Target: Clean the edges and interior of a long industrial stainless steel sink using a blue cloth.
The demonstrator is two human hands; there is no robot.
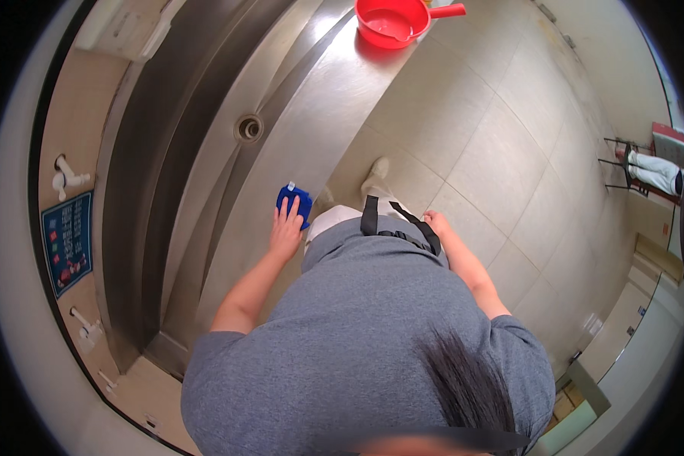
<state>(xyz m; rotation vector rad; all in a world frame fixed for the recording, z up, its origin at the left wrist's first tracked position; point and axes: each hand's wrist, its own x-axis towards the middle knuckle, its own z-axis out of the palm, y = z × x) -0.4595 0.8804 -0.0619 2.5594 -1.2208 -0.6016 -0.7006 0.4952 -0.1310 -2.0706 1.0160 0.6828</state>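
My left hand [288, 228] lies with its fingers spread on a folded blue cloth [294, 204], pressing it against the flat stainless-steel ledge [325, 108] of a long trough sink. The cloth has a small white tag at its far edge. My right hand [436, 222] hangs beside my right hip, away from the sink; its fingers look loosely bent, and whether they hold anything is hard to see. A red plastic dipper [389, 23] with a handle stands farther along the ledge, at the top of the view.
The steel trough has a round drain [248, 129]. White taps [68, 178] and a blue sign [67, 244] with writing are on the wall at left. Pale floor tiles [490, 154] stretch to the right. Far right, a person in white trousers [655, 166] is by a dark-legged chair.
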